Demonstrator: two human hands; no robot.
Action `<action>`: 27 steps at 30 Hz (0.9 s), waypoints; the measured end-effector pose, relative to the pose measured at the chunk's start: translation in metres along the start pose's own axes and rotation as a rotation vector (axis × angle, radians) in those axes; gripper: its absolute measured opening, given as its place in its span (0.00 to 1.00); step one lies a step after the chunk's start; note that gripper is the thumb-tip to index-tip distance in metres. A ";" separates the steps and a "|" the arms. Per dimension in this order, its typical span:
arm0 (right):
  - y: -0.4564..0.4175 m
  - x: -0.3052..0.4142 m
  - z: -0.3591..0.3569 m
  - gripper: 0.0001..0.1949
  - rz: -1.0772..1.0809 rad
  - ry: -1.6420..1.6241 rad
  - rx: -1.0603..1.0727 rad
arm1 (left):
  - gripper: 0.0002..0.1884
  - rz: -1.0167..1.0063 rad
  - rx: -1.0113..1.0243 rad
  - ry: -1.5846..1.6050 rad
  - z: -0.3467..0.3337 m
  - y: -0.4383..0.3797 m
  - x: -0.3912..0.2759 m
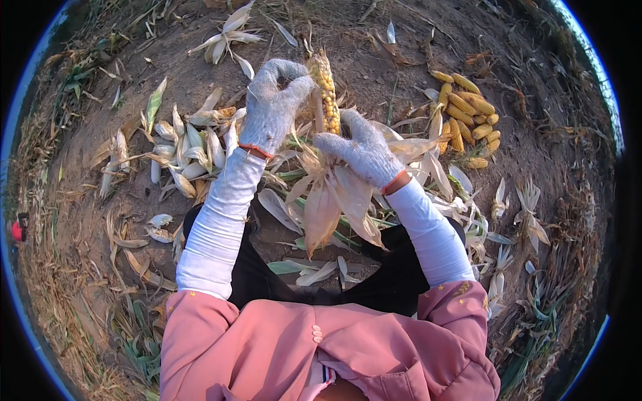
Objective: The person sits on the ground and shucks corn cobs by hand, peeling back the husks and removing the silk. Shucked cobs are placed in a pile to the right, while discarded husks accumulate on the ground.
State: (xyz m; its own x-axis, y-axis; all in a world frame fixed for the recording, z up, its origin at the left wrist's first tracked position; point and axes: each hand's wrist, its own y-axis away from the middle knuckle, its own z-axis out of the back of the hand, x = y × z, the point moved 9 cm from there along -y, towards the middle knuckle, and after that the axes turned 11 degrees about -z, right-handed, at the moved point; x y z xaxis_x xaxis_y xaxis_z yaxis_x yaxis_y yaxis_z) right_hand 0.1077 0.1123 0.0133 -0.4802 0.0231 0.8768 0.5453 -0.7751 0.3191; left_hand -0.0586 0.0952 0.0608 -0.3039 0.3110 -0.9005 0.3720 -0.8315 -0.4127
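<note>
An ear of corn stands roughly upright before me, its yellow kernels bare and patchy. Its pale dry husk is peeled down and hangs below in broad leaves. My left hand, in a whitish knit glove, is at the ear's upper left side, thumb and fingertips closed together on what seems to be a strip of husk. My right hand, gloved alike, grips the ear's base where the husk folds back.
Unhusked ears lie in a pile at the left. Husked yellow cobs are heaped at the right. Loose husks cover the soil between my legs, and more husks are scattered at the right. Dry stalks line both sides.
</note>
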 end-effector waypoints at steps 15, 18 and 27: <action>0.002 0.001 0.003 0.29 0.000 0.089 -0.028 | 0.14 0.169 0.055 0.117 -0.008 0.004 0.019; -0.001 -0.005 0.003 0.32 -0.001 -0.150 -0.006 | 0.13 0.100 0.136 0.000 -0.010 0.002 0.017; -0.007 -0.012 -0.005 0.28 -0.017 -0.690 0.206 | 0.14 0.198 0.326 0.166 -0.032 0.013 0.000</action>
State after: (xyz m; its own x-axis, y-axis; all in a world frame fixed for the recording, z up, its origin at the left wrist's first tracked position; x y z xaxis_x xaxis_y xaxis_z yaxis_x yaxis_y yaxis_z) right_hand 0.1065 0.1145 -0.0016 0.0170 0.4809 0.8766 0.6928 -0.6378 0.3365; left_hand -0.0260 0.0990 0.0512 -0.0992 0.1783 -0.9790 0.1033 -0.9767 -0.1883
